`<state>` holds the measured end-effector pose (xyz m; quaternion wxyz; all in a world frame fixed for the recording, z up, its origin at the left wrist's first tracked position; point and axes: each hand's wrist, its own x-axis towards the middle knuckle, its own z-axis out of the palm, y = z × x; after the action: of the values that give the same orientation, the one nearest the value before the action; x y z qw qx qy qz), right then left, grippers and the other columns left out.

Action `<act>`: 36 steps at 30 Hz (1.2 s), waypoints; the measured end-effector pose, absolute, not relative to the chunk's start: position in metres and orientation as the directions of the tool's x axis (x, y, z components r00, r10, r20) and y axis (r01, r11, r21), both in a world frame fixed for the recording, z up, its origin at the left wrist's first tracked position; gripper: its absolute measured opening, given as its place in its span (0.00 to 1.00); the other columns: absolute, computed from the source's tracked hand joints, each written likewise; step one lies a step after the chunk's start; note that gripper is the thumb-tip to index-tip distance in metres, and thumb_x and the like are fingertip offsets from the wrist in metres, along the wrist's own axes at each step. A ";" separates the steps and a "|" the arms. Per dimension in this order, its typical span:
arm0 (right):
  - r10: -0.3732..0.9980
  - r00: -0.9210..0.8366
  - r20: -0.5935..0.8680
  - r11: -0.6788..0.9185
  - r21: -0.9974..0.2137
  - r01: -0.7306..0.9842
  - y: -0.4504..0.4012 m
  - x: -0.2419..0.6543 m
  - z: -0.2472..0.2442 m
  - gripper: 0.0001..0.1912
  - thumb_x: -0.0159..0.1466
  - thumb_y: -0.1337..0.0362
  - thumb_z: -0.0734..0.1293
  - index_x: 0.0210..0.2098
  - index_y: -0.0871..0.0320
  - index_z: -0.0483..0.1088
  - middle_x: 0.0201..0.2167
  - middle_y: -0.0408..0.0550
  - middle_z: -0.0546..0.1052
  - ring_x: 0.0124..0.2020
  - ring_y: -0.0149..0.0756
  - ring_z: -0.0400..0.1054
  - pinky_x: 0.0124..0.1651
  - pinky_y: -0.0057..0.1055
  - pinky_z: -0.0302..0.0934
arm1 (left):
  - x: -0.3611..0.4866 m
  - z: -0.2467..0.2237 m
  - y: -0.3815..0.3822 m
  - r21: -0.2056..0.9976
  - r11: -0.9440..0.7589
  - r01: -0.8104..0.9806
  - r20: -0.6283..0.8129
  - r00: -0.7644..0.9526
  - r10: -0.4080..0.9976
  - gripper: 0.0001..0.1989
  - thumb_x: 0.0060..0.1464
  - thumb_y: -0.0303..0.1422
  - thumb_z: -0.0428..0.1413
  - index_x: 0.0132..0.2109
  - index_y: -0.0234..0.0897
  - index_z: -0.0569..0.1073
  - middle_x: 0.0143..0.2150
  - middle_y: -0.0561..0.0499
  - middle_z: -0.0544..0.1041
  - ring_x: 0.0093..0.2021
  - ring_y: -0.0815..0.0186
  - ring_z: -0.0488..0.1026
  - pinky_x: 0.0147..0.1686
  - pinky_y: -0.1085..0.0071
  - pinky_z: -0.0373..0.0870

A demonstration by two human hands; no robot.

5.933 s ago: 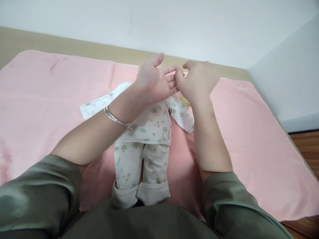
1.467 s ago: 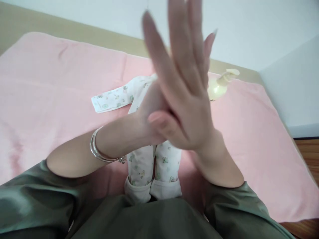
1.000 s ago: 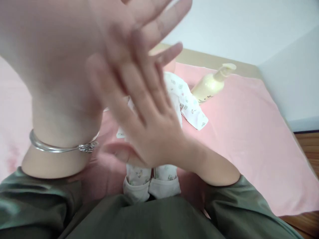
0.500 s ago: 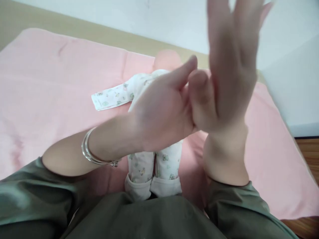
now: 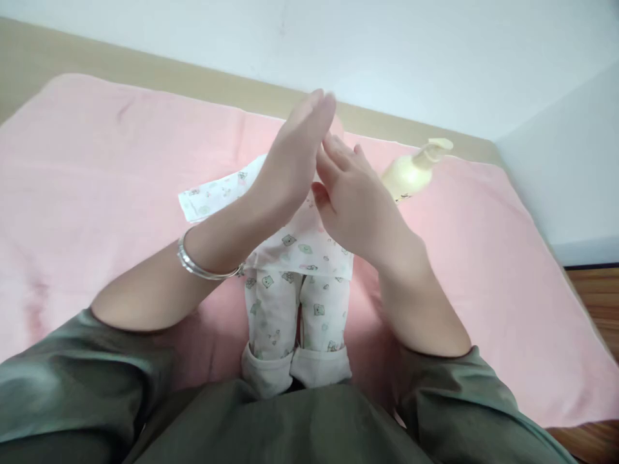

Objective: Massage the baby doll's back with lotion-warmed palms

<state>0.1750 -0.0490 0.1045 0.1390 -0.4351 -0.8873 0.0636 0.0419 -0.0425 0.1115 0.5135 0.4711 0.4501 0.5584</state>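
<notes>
My left hand (image 5: 290,158), with a silver bangle on its wrist, is raised with its fingers stretched out. My right hand (image 5: 360,209) meets it near the fingertips, its fingers extended too. Neither hand holds an object. Below them lies a baby-sized figure in a white printed top (image 5: 304,248) and matching trousers (image 5: 275,316) with white turned-up cuffs. One sleeve (image 5: 213,196) reaches out to the left. The hands hide most of the head and upper chest.
A pale yellow pump bottle (image 5: 409,175) is right of my right hand. A pink sheet (image 5: 116,154) lies beneath everything, with a beige edge (image 5: 193,74) and a white wall (image 5: 387,58) behind. Wooden floor (image 5: 594,299) shows at the right.
My right hand has come down and left from its upright pose, uncovering the bottle. My left hand has tilted upward, and more of the printed top shows.
</notes>
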 end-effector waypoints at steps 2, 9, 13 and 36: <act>0.827 -0.540 0.156 0.562 -0.256 0.786 -0.044 0.169 0.091 0.34 0.71 0.71 0.54 0.77 0.59 0.55 0.80 0.53 0.54 0.82 0.52 0.42 0.83 0.65 0.36 | 0.039 0.093 -0.028 0.996 -0.035 0.081 0.037 -0.030 0.999 0.26 0.74 0.35 0.48 0.74 0.35 0.60 0.72 0.48 0.70 0.75 0.59 0.66 0.77 0.62 0.64; 0.953 -0.277 0.125 0.303 -0.326 0.896 -0.017 0.144 0.052 0.29 0.77 0.70 0.50 0.74 0.66 0.60 0.78 0.61 0.56 0.81 0.54 0.45 0.82 0.57 0.41 | 0.033 0.035 0.014 0.899 -0.122 0.421 0.213 -0.177 0.961 0.11 0.66 0.28 0.49 0.44 0.41 0.77 0.54 0.48 0.82 0.64 0.50 0.75 0.75 0.45 0.63; 0.962 -0.235 0.142 0.271 -0.357 0.894 -0.014 0.145 0.047 0.29 0.78 0.68 0.50 0.75 0.66 0.58 0.79 0.59 0.55 0.82 0.49 0.45 0.83 0.54 0.39 | 0.028 0.018 0.015 0.865 -0.176 0.470 0.270 -0.140 0.952 0.18 0.60 0.26 0.50 0.52 0.41 0.79 0.59 0.49 0.82 0.67 0.49 0.74 0.78 0.44 0.58; 0.948 -0.304 0.092 0.317 -0.302 0.899 -0.014 0.159 0.052 0.33 0.77 0.62 0.54 0.77 0.69 0.52 0.80 0.61 0.52 0.81 0.53 0.45 0.83 0.56 0.41 | 0.004 -0.016 -0.009 0.779 -0.368 0.509 0.474 -0.092 0.876 0.15 0.66 0.33 0.52 0.57 0.42 0.74 0.60 0.46 0.80 0.62 0.55 0.75 0.67 0.53 0.72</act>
<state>0.1590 -0.0145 0.0521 0.1271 -0.5761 -0.8016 0.0972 0.0045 -0.0089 -0.0158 0.1795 0.6496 0.5328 0.5118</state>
